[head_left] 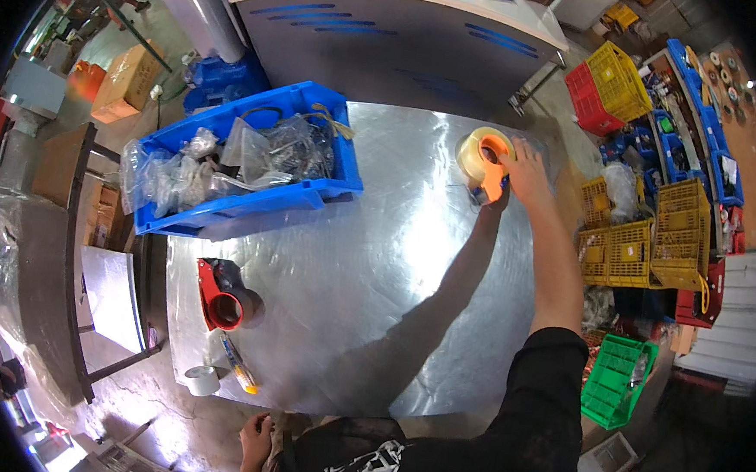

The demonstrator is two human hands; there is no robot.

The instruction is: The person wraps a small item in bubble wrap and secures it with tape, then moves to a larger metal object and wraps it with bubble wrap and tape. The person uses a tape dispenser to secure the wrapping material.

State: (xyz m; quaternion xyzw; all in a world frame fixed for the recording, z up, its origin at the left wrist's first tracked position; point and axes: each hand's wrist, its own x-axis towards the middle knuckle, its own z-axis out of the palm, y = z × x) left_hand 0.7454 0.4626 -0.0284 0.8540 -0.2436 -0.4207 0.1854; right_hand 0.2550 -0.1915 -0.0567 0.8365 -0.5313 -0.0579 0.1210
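Note:
At the far right of the metal table, my right hand is closed on an orange tape dispenser carrying a wide roll of clear tape. Its fingers lie along the dispenser's right side, and the palm side is hidden. My left hand hangs low, just off the table's near edge, with curled fingers and no object showing in them. At the table's left lie a red tape dispenser, a yellow-ended utility knife and a roll of pale tape.
A blue bin full of plastic-bagged parts stands across the table's far left corner. Beyond the table is a grey desk. Yellow crates and a green basket stand to the right, a cardboard box far left.

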